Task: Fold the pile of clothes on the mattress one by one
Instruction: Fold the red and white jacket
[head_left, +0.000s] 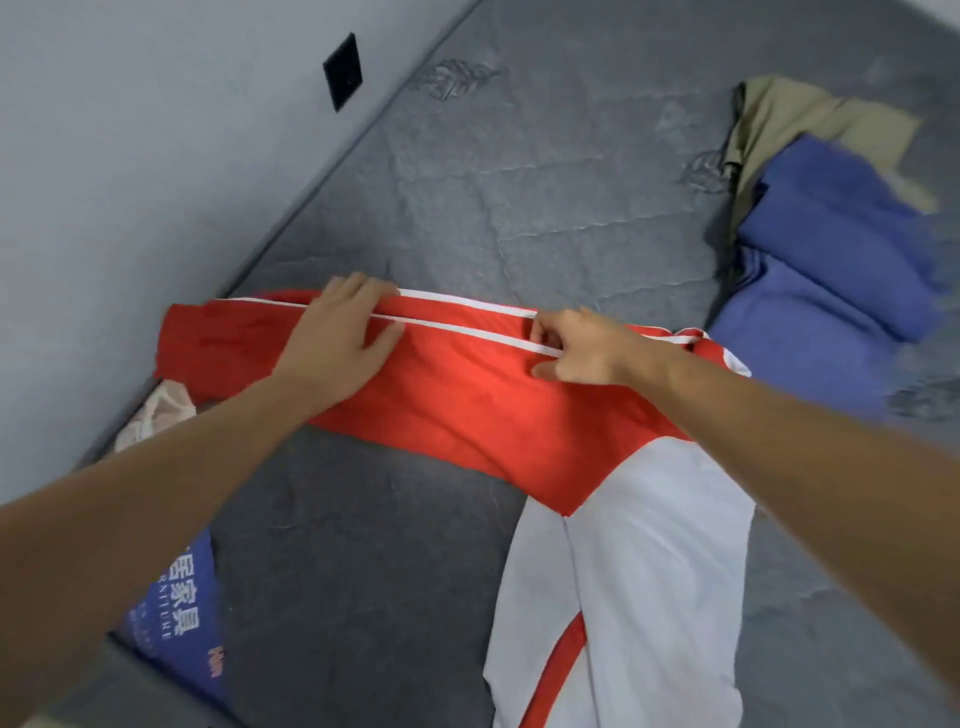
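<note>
left hand (340, 332) is laid flat, fingers straight, on the red sleeve (441, 384); beside it, the white stripe (467, 332) is pinched by right hand (582, 345).

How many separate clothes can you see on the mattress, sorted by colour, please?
Red and white: 1, the garment under the left hand and right hand
Blue: 1, the bundle
Beige: 1, the cloth behind the blue
Pale pinkish: 1, the crumpled piece at the mattress edge
Total: 4
</note>
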